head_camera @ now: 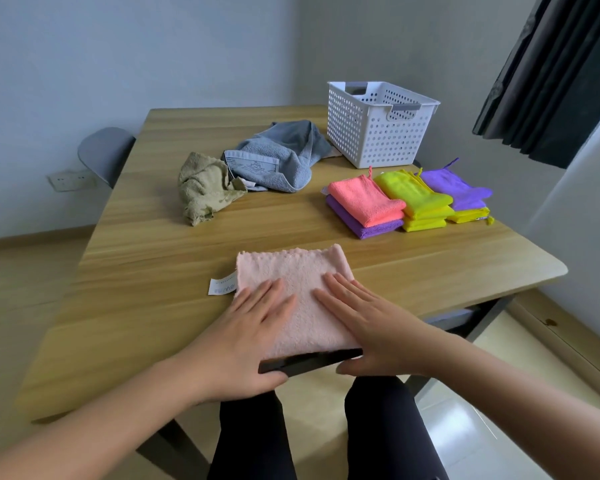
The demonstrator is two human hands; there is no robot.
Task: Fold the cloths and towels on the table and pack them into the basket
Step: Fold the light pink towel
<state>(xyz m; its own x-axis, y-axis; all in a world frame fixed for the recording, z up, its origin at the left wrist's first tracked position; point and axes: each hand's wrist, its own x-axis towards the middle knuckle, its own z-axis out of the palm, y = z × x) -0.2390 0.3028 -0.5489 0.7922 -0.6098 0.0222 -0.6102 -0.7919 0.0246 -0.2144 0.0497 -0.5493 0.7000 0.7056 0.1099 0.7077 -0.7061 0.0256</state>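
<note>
Table (146, 244): left hand (246, 337) and right hand (374, 327), fingers straight, press one pink towel (291, 268); its near corners are hidden.

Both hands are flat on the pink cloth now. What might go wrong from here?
1. The pink cloth lies at the near edge of the table under the flat left hand and right hand; it may slip off once they lift.
2. The purple-and-yellow stack sits near the right edge, so an arm reaching for the basket might knock it down.
</note>
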